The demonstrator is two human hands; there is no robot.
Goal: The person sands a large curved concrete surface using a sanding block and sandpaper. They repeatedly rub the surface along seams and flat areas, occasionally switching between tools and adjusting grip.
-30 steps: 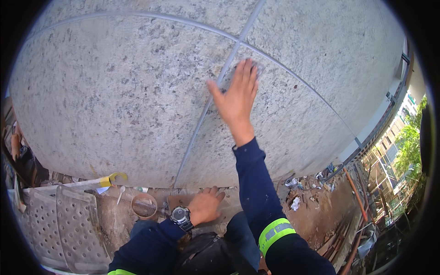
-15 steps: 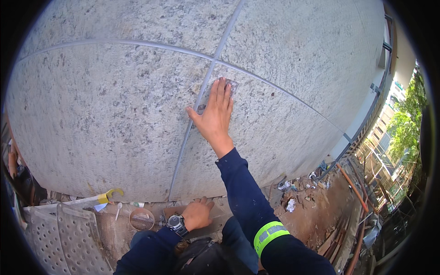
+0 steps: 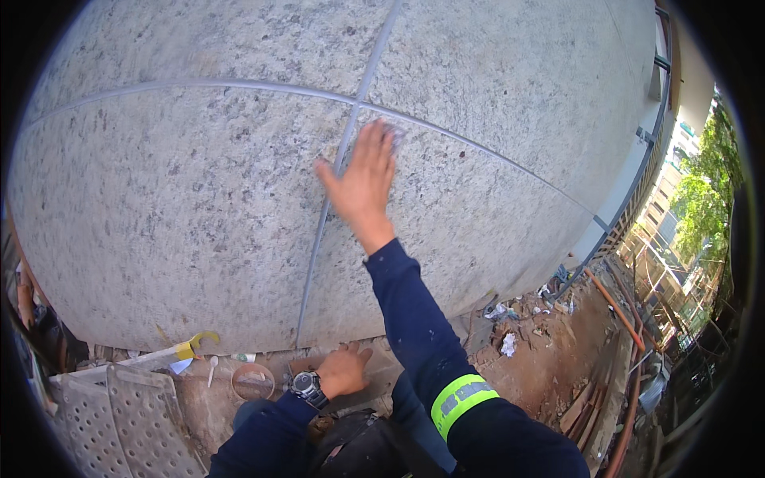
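A pale, speckled stone-like wall [image 3: 207,159] with smooth grey joint lines fills most of the view. My right hand [image 3: 365,179] lies flat against it, just below the crossing of two joints. Under its fingertips a small, flat greyish piece [image 3: 396,134], blurred by motion, is pressed to the wall; its kind cannot be made out. The thumb sticks out across the upright joint [image 3: 323,219]. Low down, near the wall's foot, my left hand [image 3: 344,371] rests with its fingers spread, over a brownish flat surface, and holds nothing. A watch [image 3: 307,388] is on that wrist.
Left of my left hand are a round tub [image 3: 253,382], a white spoon [image 3: 213,370], a yellow-ended bar [image 3: 187,346] and a perforated panel [image 3: 119,422]. Rubble and paper scraps [image 3: 508,344] lie right, beside orange pipes [image 3: 613,307] and planks [image 3: 586,414].
My right hand has slid slightly upward over the wall, with the small flat piece moving under its fingers. The whole view has shifted a little. My left hand has stayed in place.
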